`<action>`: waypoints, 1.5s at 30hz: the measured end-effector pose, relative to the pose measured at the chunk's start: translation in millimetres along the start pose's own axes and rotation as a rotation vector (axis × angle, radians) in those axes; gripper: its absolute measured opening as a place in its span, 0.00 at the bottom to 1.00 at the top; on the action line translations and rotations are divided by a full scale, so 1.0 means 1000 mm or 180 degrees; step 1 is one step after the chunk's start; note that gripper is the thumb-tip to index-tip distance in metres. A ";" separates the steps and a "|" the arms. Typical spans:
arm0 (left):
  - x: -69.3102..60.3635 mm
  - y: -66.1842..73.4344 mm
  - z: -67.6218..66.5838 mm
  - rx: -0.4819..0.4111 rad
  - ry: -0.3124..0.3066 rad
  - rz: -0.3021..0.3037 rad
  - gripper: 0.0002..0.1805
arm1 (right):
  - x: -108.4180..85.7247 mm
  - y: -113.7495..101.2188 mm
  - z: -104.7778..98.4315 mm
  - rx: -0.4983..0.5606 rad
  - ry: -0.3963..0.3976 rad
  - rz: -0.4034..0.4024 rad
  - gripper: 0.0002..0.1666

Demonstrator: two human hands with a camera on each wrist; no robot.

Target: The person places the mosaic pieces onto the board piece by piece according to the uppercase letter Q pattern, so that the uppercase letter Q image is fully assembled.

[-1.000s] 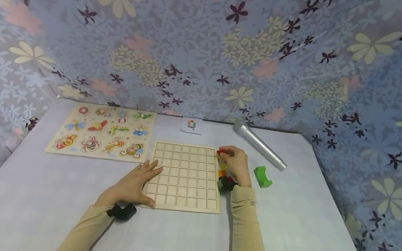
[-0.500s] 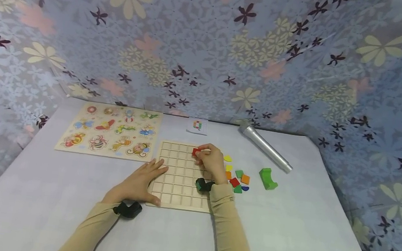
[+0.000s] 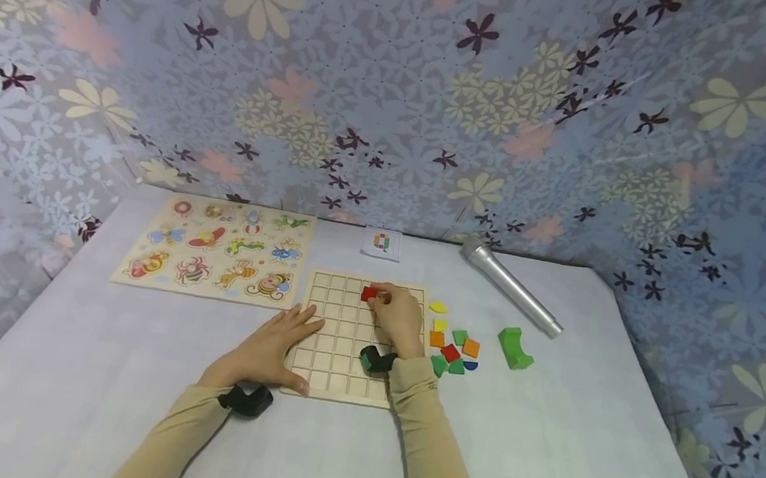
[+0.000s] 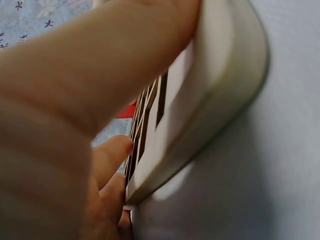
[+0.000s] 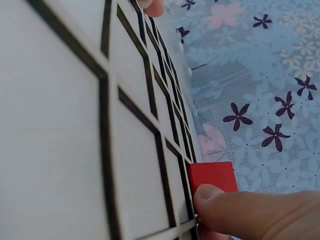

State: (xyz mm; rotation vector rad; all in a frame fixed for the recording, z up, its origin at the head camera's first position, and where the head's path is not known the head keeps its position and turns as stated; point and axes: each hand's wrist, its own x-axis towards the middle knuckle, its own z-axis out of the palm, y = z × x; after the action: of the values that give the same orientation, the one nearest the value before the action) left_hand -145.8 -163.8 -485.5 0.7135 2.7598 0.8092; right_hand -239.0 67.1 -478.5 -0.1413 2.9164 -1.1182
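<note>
A square wooden board (image 3: pixel 336 340) with a grid of grooves lies mid-table. My left hand (image 3: pixel 265 350) rests on its left edge, fingers spread and thumb near the lower corner. Over the upper part of the grid, my right hand (image 3: pixel 400 320) pinches a red square block (image 3: pixel 369 293). In the right wrist view the thumb presses against the red block's face, and the block stands against the grid; whether it sits inside a cell I cannot tell. The left wrist view shows the board's thick rounded edge (image 4: pixel 215 95) under the left hand.
Right of the board lie several loose coloured pieces, including a red square (image 3: pixel 450 352), an orange square (image 3: pixel 471 348) and a blue half-circle (image 3: pixel 471 366). Beyond are a green arch block (image 3: pixel 515 349) and a silver tube (image 3: pixel 512 287). A pattern card (image 3: pixel 382 244) and insect-picture board (image 3: pixel 219 248) lie behind.
My right hand has carried the red block from the board's right edge leftward over the upper grid, uncovering the loose pieces. The left hand has stayed on the board. The head view has shifted slightly.
</note>
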 end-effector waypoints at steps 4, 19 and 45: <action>0.000 -0.002 0.002 0.0018 0.0013 -0.0005 0.61 | -0.001 0.000 0.001 -0.0022 0.0012 -0.0017 0.15; 0.001 -0.001 0.003 0.0049 0.0013 0.0036 0.61 | -0.001 0.004 0.002 -0.0056 -0.0010 -0.0086 0.10; 0.000 -0.004 0.004 0.0057 0.0037 0.0061 0.61 | -0.007 0.081 -0.066 0.0590 0.0331 0.0584 0.25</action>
State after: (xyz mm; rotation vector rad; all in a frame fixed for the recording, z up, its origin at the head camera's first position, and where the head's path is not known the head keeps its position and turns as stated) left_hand -146.1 -164.7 -490.7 0.7417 2.7782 0.7960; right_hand -241.8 172.1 -483.5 0.1882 2.8194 -1.3918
